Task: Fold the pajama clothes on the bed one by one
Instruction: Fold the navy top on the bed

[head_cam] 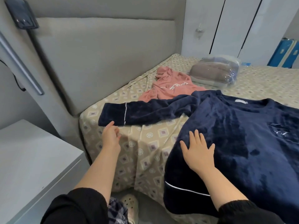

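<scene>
A navy pajama top [234, 126] is shown spread flat across the near part of the bed, with its hem draped over the bed's edge and white piping visible along the lower border. One sleeve [137, 113] is extended to the left across the patterned bedsheet [145, 151], its cuff marked by a thin white stripe.

The right hand [197, 152] is laid palm-down on the lower left body of the top, with the fingers straight and spread; nothing is gripped. The left hand [110, 136] is held just below the cuff of the extended sleeve, with the fingers loosely curled and nothing enclosed. The thumb tip is seen at the cuff's lower edge, but whether contact is made cannot be determined. Black sleeves are seen on both forearms.

A pink pajama garment [171, 88] is seen crumpled behind the navy sleeve, near the grey padded headboard [97, 54]; pale lettering is visible on it but cannot be read. A folded bundle in clear plastic [215, 72] is placed just to the right of the pink garment, farther back on the bed.

A pale bedside cabinet [32, 159] is located to the left of the bed, white wardrobe doors [234, 21] are seen beyond it, and a light perforated slipper [131, 206] is visible on the floor below.
</scene>
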Available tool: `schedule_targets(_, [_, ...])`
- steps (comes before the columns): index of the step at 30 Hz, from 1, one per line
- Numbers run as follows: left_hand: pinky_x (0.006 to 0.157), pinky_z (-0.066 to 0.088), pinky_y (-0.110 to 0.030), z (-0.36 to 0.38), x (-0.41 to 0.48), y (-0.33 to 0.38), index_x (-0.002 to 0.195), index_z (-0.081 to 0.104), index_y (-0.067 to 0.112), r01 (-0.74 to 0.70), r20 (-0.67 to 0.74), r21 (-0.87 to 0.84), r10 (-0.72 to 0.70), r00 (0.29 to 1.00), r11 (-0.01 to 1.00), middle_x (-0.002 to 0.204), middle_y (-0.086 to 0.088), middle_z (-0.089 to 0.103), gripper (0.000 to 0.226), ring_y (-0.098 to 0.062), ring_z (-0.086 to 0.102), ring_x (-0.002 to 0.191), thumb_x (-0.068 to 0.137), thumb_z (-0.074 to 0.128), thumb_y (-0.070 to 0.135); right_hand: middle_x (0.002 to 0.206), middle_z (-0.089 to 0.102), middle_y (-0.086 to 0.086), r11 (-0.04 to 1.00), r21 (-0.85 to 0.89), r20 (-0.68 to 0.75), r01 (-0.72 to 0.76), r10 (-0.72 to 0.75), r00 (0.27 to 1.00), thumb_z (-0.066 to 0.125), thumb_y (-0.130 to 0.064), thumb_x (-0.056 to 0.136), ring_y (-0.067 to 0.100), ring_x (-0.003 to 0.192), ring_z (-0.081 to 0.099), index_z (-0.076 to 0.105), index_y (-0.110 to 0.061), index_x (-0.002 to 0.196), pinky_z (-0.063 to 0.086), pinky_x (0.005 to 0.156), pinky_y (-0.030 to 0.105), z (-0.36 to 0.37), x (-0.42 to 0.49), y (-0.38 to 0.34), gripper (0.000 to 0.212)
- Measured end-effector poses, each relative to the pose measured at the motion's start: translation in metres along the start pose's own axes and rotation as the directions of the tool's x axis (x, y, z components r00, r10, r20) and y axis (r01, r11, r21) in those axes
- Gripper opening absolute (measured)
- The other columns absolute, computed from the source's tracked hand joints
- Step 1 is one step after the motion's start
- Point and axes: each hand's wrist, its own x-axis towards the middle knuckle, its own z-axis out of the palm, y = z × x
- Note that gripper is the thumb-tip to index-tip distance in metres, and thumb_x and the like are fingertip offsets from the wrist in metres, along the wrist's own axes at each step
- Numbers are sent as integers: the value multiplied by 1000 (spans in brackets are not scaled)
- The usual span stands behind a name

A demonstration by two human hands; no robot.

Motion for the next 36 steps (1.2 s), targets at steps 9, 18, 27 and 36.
schedule_targets(9, [103, 39, -30, 23, -13, 24, 138, 45, 10, 33, 134, -194, -7, 991, 980, 126, -2, 54, 42, -14, 48, 120, 97, 44, 7, 161, 10, -7, 945, 325, 32, -37, 28, 999, 33, -52, 98, 14, 148, 6, 24, -26, 151, 1, 116, 51, -11, 7, 4, 60])
schedule_targets(18, [109, 31, -16, 116, -162, -37, 133, 58, 10, -646, 930, 307, -74, 361, 699, 147, 5, 41, 39, 0, 37, 129, 95, 54, 4, 136, 50, 11, -230, 962, 221, -144, 355, 908, 33, -37, 101, 22, 112, 55, 50, -13, 126, 36, 100, 42, -89, -45, 125, 39])
schedule_targets(27, [81, 45, -21, 117, -178, -94, 98, 68, 26, -669, 778, 589, -96, 621, 454, 101, 6, 64, 25, -11, 60, 91, 91, 50, 12, 105, 63, 17, -82, 929, 354, -360, 472, 808, 51, -22, 97, 27, 86, 62, 51, -5, 122, 49, 75, 34, -99, -73, 191, 30])
schedule_targets(36, [122, 3, -39, 106, -171, -128, 154, 0, 9, -807, 832, 547, 39, 554, -223, 163, -5, 5, 68, -22, -2, 150, 102, 35, 34, 76, 61, 7, 232, 955, -22, -182, 671, 741, 57, 4, 78, 21, 75, 54, 63, 2, 91, 45, 69, 31, -74, -69, 160, 14])
